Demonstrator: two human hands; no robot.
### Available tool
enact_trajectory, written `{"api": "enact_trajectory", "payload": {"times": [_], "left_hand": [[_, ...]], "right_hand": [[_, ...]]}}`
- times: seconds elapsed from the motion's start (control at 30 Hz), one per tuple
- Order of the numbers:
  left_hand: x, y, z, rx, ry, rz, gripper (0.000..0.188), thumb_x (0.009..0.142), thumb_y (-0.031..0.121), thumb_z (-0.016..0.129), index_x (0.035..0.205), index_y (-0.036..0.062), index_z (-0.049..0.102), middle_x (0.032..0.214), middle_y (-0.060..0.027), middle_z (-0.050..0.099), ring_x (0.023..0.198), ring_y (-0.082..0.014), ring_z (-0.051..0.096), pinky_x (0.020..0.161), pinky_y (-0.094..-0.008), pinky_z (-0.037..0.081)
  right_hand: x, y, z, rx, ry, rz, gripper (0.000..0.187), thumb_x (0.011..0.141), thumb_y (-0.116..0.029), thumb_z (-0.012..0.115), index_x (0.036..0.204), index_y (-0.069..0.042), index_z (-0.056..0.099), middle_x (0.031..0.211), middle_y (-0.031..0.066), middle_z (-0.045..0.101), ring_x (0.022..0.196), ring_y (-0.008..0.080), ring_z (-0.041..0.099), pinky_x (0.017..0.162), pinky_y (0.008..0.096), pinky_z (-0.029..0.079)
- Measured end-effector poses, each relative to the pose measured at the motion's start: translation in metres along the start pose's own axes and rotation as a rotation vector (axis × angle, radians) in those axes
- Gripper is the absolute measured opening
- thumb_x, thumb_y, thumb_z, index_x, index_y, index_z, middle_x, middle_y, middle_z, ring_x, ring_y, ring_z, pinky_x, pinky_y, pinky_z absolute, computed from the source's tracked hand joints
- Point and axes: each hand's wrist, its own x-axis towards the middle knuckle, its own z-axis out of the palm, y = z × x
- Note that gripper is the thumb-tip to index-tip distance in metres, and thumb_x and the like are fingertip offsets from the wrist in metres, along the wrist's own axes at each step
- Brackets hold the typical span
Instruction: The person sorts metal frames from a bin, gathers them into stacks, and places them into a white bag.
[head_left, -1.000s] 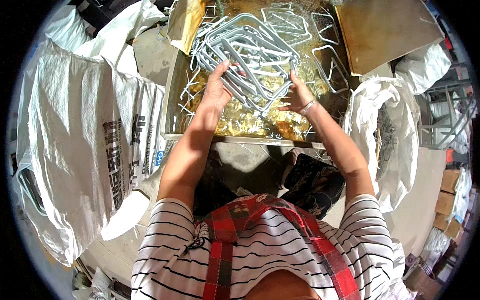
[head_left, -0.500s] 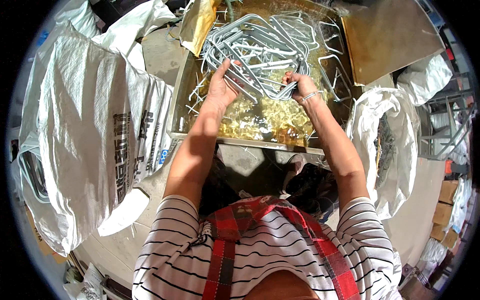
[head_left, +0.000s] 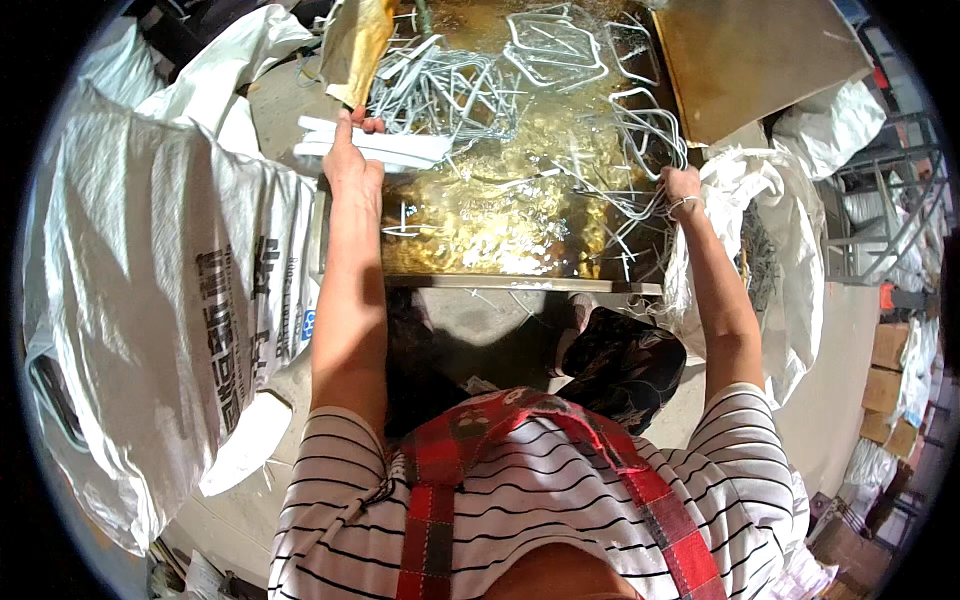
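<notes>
My left hand (head_left: 352, 160) is closed round a stack of pale plastic frames (head_left: 415, 150), held over the left side of a shallow metal tank (head_left: 500, 283) of yellowish, rippling liquid. Behind the stack lies a tangle of thin grey plastic sprues (head_left: 455, 95). At the tank's right edge my right hand (head_left: 682, 187) is closed on a few grey bent plastic frames (head_left: 645, 125), which hang into the tank. Thin sprue pieces (head_left: 620, 190) lie just left of that hand. More frames (head_left: 555, 45) lie in the liquid at the far side.
Large white woven sacks (head_left: 130, 270) stand on the left. An open white sack (head_left: 800, 290) with dark scraps is at the right. A brownish board (head_left: 760, 70) leans over the tank's far right, and a yellow sack piece (head_left: 352, 45) hangs at its far left.
My hands have moved apart, the left to the left and the right to the right. The large bundle between them has split, leaving the sprue tangle at the left and frames in each hand.
</notes>
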Motion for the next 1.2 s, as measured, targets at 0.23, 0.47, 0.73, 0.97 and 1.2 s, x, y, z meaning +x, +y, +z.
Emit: {"api": "enact_trajectory", "payload": {"times": [0.23, 0.47, 0.73, 0.97, 1.2], "left_hand": [[-0.043, -0.032, 0.027, 0.758, -0.369, -0.016, 0.029, 0.078, 0.002, 0.053, 0.105, -0.004, 0.049, 0.083, -0.0137, 0.058, 0.062, -0.0159, 0.055, 0.058, -0.0269, 0.049], [-0.075, -0.065, 0.033, 0.609, -0.783, -0.496, 0.036, 0.08, 0.009, 0.049, 0.112, -0.0071, 0.045, 0.097, -0.0146, 0.059, 0.08, -0.0223, 0.061, 0.07, -0.0307, 0.052], [-0.085, -0.054, 0.038, 0.757, -0.823, -0.416, 0.038, 0.07, 0.008, 0.068, 0.103, -0.0024, 0.053, 0.09, -0.0129, 0.061, 0.077, -0.0185, 0.061, 0.068, -0.0298, 0.052], [-0.096, -0.05, 0.053, 0.595, -0.491, -0.594, 0.034, 0.072, 0.012, 0.067, 0.098, -0.0058, 0.055, 0.088, -0.0137, 0.06, 0.077, -0.0203, 0.06, 0.07, -0.0304, 0.051], [-0.092, -0.058, 0.047, 0.556, -0.617, -0.644, 0.031, 0.069, 0.006, 0.068, 0.093, -0.0092, 0.055, 0.078, -0.0157, 0.061, 0.074, -0.0209, 0.062, 0.064, -0.031, 0.053]], "right_hand": [[-0.051, -0.163, -0.046, -0.188, -0.398, -0.724, 0.032, 0.065, -0.004, 0.052, 0.095, 0.004, 0.049, 0.081, 0.0239, 0.056, 0.079, 0.0353, 0.055, 0.073, 0.0382, 0.041], [-0.069, -0.227, -0.018, -0.221, -0.684, -0.985, 0.03, 0.068, -0.004, 0.054, 0.098, -0.002, 0.051, 0.084, 0.0206, 0.058, 0.081, 0.0345, 0.055, 0.073, 0.0375, 0.044], [-0.067, -0.231, 0.019, -0.223, -0.388, -0.882, 0.028, 0.068, -0.012, 0.058, 0.094, -0.001, 0.055, 0.085, 0.0207, 0.059, 0.081, 0.0358, 0.057, 0.073, 0.0381, 0.046], [-0.095, -0.254, 0.047, -0.449, -0.23, -1.29, 0.06, 0.064, -0.003, 0.06, 0.12, -0.007, 0.037, 0.113, 0.0149, 0.049, 0.087, 0.0318, 0.057, 0.072, 0.0378, 0.047], [-0.104, -0.275, 0.064, -0.767, -0.311, -1.018, 0.051, 0.075, -0.005, 0.047, 0.122, 0.001, 0.03, 0.109, 0.0199, 0.05, 0.079, 0.0334, 0.059, 0.065, 0.0382, 0.049]]}}
